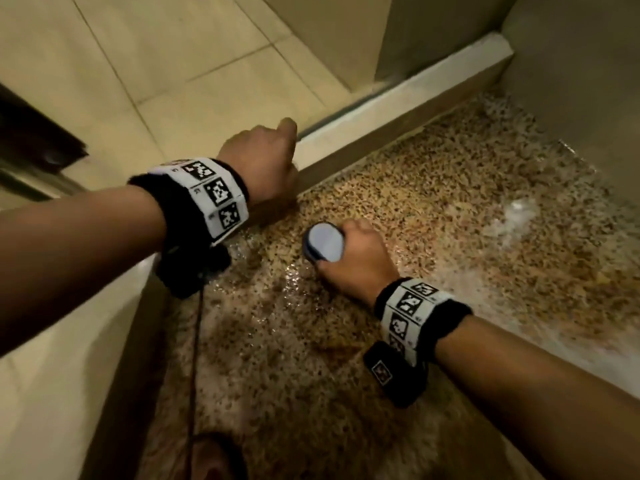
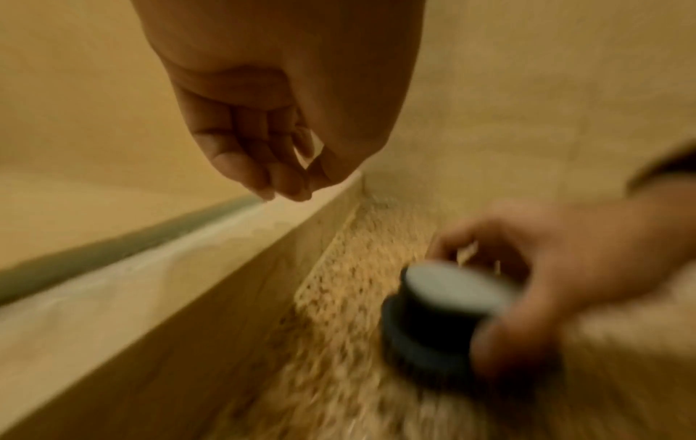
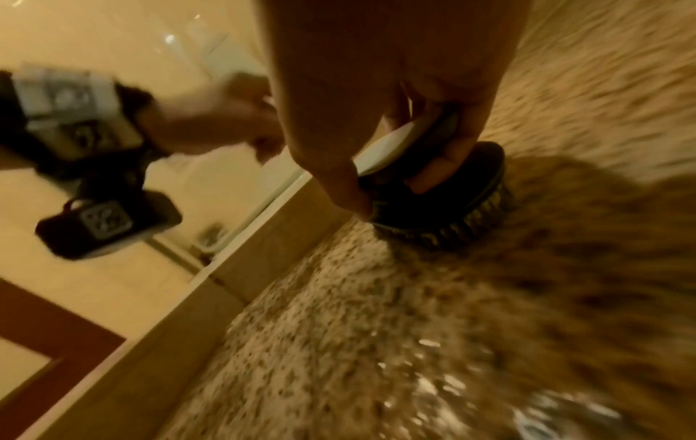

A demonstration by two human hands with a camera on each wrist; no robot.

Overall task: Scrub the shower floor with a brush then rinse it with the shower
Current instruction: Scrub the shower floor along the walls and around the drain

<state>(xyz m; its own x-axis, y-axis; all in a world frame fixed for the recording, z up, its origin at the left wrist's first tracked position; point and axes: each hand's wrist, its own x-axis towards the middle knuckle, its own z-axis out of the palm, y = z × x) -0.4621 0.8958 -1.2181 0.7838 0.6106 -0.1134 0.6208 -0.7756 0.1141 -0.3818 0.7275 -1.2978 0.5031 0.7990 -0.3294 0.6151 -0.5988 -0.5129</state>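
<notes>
A round scrub brush [image 1: 323, 242] with a pale top and dark bristles stands bristles-down on the wet, speckled shower floor [image 1: 433, 188]. My right hand [image 1: 358, 259] grips it from above, thumb on one side and fingers on the other. In the right wrist view the brush [image 3: 448, 205] presses on the floor close to the curb. My left hand [image 1: 270, 157] rests on the shower curb [image 1: 398, 98], holding nothing. In the left wrist view its loosely curled fingertips [image 2: 290, 187] touch the curb top. White foam [image 1: 516, 209] lies on the floor at the right.
Beyond the curb lies a pale tiled bathroom floor [image 1: 156, 57]. Beige walls [image 1: 588, 91] bound the shower at the right. A dark door frame [image 1: 34, 133] stands at the far left. A thin cable [image 1: 195, 358] hangs from my left wrist, with a foot [image 1: 214, 459] below.
</notes>
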